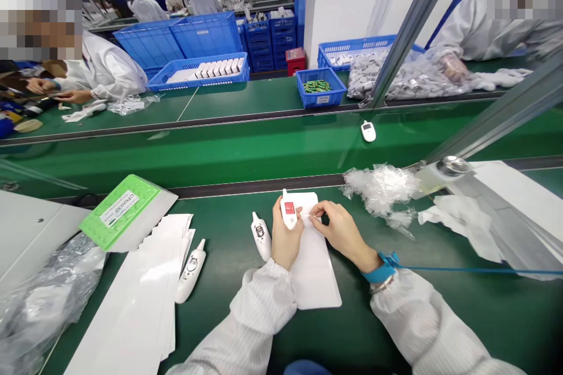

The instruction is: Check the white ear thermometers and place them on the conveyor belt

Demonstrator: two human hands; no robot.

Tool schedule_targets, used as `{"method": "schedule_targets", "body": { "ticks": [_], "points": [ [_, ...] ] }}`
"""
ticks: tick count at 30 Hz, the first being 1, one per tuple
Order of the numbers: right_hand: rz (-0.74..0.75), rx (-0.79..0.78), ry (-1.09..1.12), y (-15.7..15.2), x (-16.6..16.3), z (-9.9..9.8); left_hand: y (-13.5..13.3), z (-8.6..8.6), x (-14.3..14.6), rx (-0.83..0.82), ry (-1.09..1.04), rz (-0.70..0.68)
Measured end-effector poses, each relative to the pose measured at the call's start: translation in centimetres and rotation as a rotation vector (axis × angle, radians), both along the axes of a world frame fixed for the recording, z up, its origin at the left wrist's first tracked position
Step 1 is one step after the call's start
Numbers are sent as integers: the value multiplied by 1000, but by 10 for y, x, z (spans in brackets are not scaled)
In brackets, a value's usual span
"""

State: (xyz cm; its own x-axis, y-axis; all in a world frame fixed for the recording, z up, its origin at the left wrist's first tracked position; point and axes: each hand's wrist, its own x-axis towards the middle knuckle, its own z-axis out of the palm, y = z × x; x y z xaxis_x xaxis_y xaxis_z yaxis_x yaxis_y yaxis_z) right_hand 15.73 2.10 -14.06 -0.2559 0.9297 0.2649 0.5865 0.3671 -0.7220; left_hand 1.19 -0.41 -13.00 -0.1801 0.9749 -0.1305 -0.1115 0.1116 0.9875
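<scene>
Bright, cool light spreads evenly over your bench, and your white sheet [314, 275] almost washes out! Left of the sheet, glare skims your paper stack [132, 310]; beyond it, the green belt [246, 155] gleams softly. Nearer you than the sheet, deep shadow pools between your sleeves [259, 310]. Far to its right, the metal post [497, 106] leans, wide-angle stretched, and past that a co-worker's sleeve [460, 29] goes soft.

One head-worn camera looks forward and down from close above a flat dark-green workbench [220, 258], facing across a glossy bright-green strip [246, 149].
</scene>
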Motion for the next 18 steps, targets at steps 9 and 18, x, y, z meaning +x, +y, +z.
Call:
{"method": "schedule_targets", "body": {
  "ticks": [9,18],
  "points": [
    [50,14,44,-2,-4,29,5,4,-5,-12,-83,-11],
    [160,70,255,-39,-3,97,-31,72,1,-109,-248,-326]
  ]
}}
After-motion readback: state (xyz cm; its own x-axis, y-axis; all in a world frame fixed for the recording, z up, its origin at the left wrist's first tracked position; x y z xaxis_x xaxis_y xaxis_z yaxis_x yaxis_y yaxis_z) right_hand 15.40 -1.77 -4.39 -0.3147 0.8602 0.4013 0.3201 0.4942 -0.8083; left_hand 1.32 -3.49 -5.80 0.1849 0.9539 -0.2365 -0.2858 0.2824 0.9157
